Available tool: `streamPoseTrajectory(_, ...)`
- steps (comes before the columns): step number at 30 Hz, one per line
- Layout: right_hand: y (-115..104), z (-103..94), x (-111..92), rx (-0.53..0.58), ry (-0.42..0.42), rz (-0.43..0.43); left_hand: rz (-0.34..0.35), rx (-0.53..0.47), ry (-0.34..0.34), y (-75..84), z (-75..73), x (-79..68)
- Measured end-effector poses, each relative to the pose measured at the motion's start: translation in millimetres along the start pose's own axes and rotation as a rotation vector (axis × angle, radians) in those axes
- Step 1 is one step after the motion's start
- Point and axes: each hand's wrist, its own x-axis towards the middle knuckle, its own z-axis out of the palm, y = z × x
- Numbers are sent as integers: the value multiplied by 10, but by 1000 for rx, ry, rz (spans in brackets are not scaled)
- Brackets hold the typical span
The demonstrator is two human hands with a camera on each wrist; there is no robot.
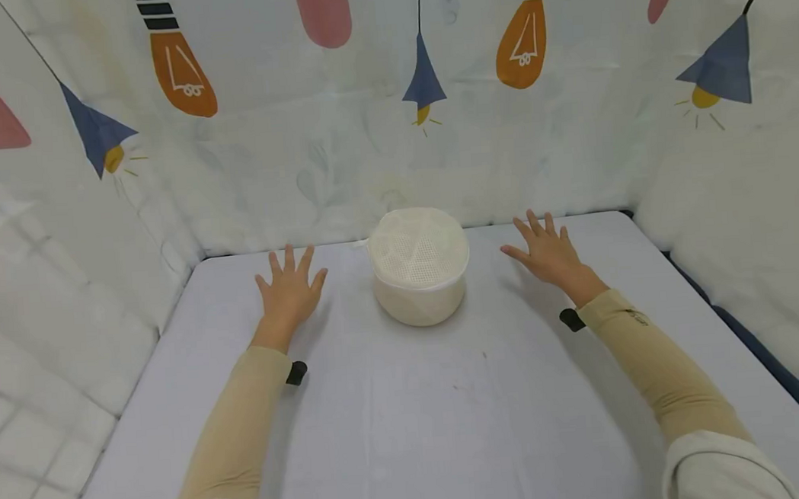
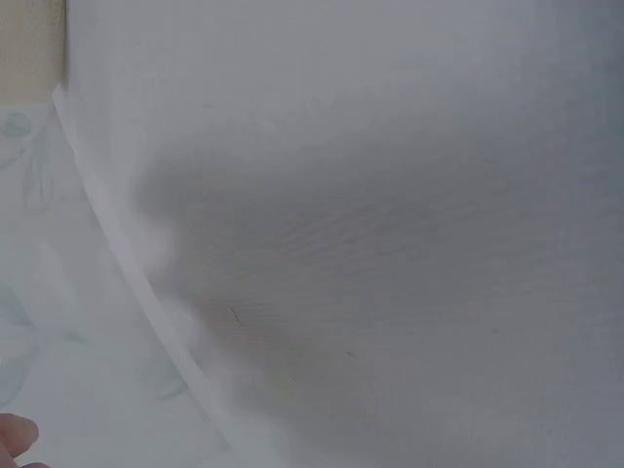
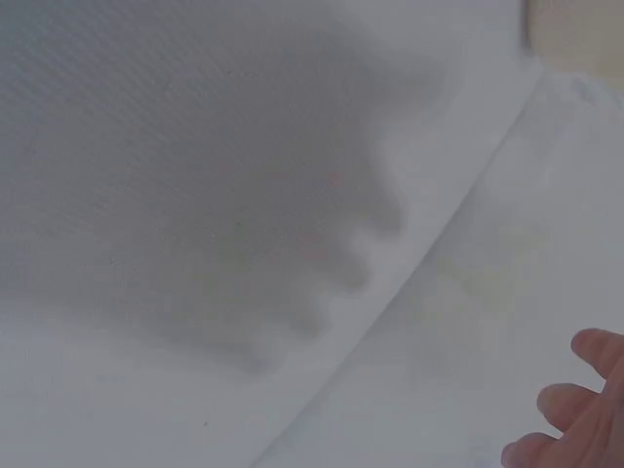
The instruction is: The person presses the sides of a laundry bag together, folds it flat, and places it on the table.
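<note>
A cream, drum-shaped mesh laundry bag point(image 1: 418, 248) stands at the far middle of the table, its netted top facing up and a small white tab at its left side. To its left, my left hand point(image 1: 287, 293) hovers palm down with the fingers spread, holding nothing. My right hand point(image 1: 552, 255) is held the same way on the other side, also apart from the bag. Part of the bag's side point(image 2: 29, 49) enters the left wrist view's top corner. Fingertips point(image 3: 567, 405) of the right hand show at the right wrist view's lower edge.
A white cloth covers the table point(image 1: 438, 430), and a few tiny specks lie on it. Pale fabric walls point(image 1: 264, 174) printed with lamps and bulbs rise behind and at both sides. A dark blue strip point(image 1: 777, 356) runs along the right edge.
</note>
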Motion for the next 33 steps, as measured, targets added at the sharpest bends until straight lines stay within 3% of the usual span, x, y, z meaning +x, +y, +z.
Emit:
streamPoseTrajectory(20,-225,-122,-98,36,29,-82,38,-91,61,88,-21,-73)
streamPoseTrajectory(33,-383,-185,-163,46,56,-142,139,-151,136,316,-100,-130)
